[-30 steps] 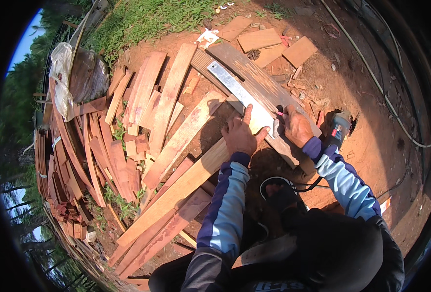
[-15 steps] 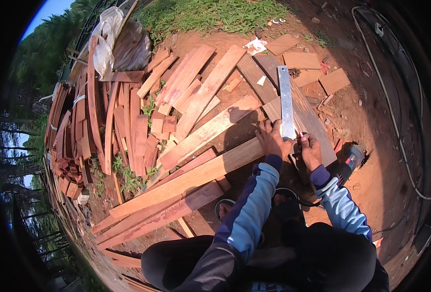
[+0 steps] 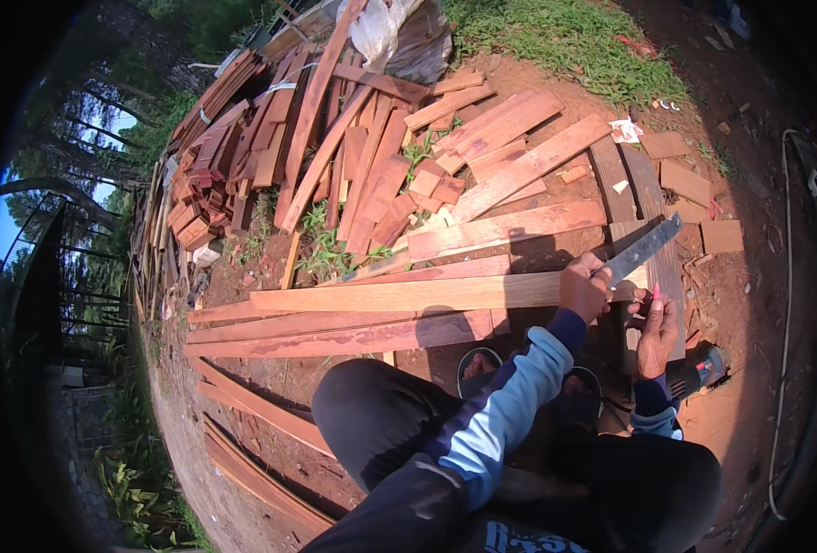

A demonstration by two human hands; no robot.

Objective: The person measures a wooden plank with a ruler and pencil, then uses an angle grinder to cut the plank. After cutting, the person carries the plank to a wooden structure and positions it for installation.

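My left hand (image 3: pixel 585 289) is closed on the near end of a flat metal ruler (image 3: pixel 644 246), raised at an angle over the weathered grey-brown boards (image 3: pixel 652 189). My right hand (image 3: pixel 652 332), just right of it, grips a small pink marker (image 3: pixel 656 294), its fingers curled. A long pale board (image 3: pixel 408 293) lies across the ground beside my left hand and partly behind it. A corded power tool (image 3: pixel 703 369) rests on the dirt just beyond my right wrist.
Reddish planks and offcuts (image 3: pixel 371 166) pile up ahead and left, near a plastic-wrapped bundle (image 3: pixel 408 46). My sandalled feet (image 3: pixel 477 367) are below my hands. A pale hose (image 3: pixel 777 424) runs along the right. Grass (image 3: pixel 556 41) borders the dirt.
My left hand has gripped and lifted the ruler off the board, swinging it round. My right hand has drawn slightly apart with the marker. The view has turned leftward.
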